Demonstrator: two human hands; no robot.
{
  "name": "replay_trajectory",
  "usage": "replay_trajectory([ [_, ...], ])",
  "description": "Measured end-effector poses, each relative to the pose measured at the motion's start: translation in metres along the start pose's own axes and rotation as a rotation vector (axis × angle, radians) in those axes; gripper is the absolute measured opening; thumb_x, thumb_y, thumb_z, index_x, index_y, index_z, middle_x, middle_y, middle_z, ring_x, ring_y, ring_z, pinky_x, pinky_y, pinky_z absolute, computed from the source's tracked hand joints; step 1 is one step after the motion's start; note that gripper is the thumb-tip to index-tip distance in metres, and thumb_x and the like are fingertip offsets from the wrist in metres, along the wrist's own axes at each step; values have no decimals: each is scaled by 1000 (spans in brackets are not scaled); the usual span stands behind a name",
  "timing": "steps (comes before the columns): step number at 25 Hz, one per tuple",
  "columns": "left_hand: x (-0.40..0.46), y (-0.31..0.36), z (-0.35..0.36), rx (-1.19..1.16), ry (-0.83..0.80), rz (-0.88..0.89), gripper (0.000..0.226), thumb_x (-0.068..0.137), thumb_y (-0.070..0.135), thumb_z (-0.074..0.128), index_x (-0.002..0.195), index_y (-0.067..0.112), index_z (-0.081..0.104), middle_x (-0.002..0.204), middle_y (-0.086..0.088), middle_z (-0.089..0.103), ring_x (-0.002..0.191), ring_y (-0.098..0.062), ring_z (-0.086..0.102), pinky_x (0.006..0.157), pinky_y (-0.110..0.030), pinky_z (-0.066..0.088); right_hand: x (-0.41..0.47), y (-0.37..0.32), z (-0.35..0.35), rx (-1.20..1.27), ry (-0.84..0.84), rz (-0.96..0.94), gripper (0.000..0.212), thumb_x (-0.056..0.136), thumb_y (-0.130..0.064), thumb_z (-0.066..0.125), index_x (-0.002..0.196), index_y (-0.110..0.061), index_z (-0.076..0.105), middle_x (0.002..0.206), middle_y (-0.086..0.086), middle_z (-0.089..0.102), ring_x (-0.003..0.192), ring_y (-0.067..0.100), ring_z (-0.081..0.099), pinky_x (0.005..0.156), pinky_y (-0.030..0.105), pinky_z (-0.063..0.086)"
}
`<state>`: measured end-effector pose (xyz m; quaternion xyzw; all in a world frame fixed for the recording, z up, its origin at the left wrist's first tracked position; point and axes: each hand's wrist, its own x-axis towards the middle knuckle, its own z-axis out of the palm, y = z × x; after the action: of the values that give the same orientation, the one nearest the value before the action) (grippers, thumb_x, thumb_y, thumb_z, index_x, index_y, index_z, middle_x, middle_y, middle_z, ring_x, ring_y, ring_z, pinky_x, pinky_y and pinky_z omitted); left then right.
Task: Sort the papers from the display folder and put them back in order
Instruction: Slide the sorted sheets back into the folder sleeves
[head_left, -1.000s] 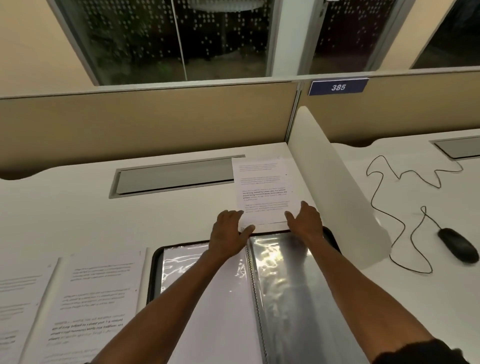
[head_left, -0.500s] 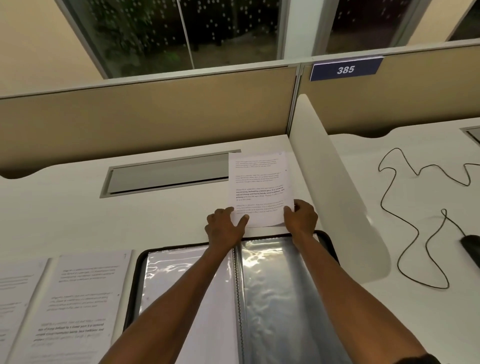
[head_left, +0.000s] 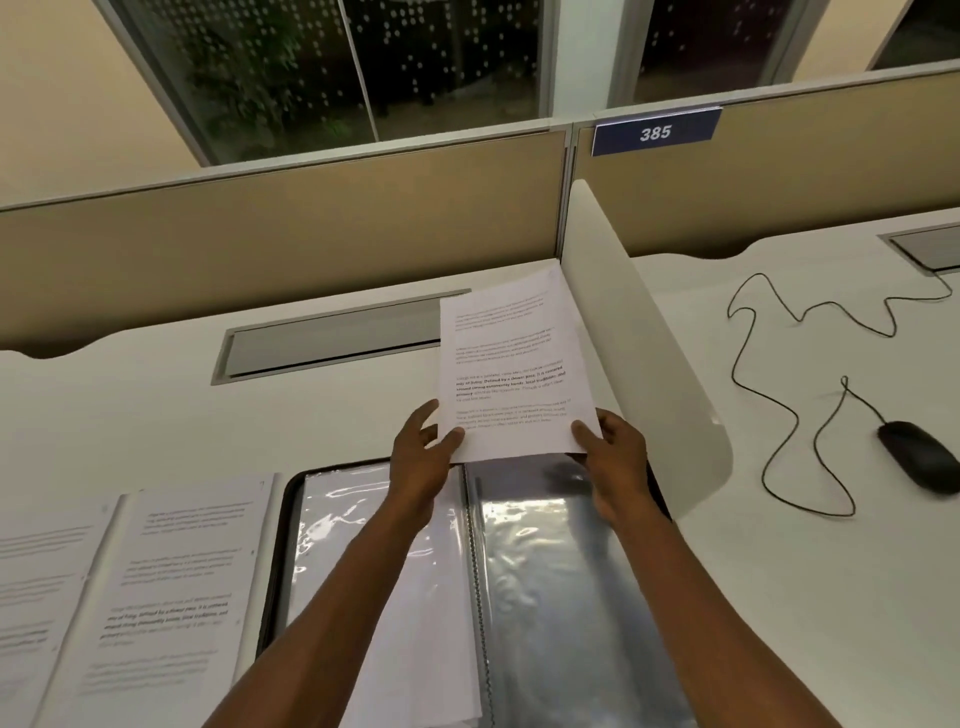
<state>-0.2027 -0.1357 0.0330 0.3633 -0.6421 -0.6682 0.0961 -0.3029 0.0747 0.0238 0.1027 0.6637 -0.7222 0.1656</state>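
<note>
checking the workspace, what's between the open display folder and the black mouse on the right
In the head view, between the display folder and the mouse stands the curved white desk divider; past it, bare desk and the mouse's looping cable.

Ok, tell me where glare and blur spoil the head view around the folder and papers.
Head view: overhead light glares in white streaks off the display folder plastic sleeves, hiding their contents; the sheet held by the left hand and right hand shows soft print, only the bold lines half legible; the papers on the desk blur toward the left edge; wide-angle bending curves the partition.
</note>
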Motion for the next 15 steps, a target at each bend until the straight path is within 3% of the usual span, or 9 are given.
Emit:
replay_trajectory([
  [4, -67, -24, -31, -83, -111, 5, 80, 87, 5, 74, 149, 39, 36, 128, -5, 66, 118, -25, 63, 93, -50, 57, -76, 38, -30, -13, -78, 71, 29, 89, 1, 70, 111, -18, 68, 105, 4, 77, 101, 27, 73, 88, 50, 59],
  [8, -135, -66, -68, -72, -221, -11, 87, 78, 19, 81, 147, 46, 36, 125, 2, 69, 119, -24, 63, 93, -48, 57, -151, 64, -53, -32, -130, 166, 41, 85, 10, 69, 115, -16, 64, 109, 9, 76, 103, 26, 71, 81, 38, 59],
  [10, -160, -86, -81, -40, -223, -36, 83, 83, 12, 79, 146, 48, 38, 121, 3, 71, 116, -23, 64, 90, -44, 58, -182, 74, -61, -21, -165, 229, 44, 84, 13, 68, 116, -17, 62, 113, 11, 74, 106, 27, 69, 81, 37, 60],
  [12, -183, -100, -93, -34, -242, -59, 81, 86, 4, 74, 144, 48, 39, 117, 4, 73, 113, -21, 66, 85, -39, 60, -210, 83, -68, -24, -192, 281, 45, 84, 9, 69, 119, -19, 61, 117, 10, 73, 111, 29, 67, 90, 43, 59],
  [15, -205, -115, -103, -20, -251, -102, 80, 85, 2, 74, 139, 50, 40, 112, 8, 73, 107, -19, 69, 73, -31, 61, -239, 91, -73, -22, -205, 308, 33, 92, -12, 70, 124, -20, 63, 118, 5, 73, 111, 28, 67, 96, 46, 57],
])
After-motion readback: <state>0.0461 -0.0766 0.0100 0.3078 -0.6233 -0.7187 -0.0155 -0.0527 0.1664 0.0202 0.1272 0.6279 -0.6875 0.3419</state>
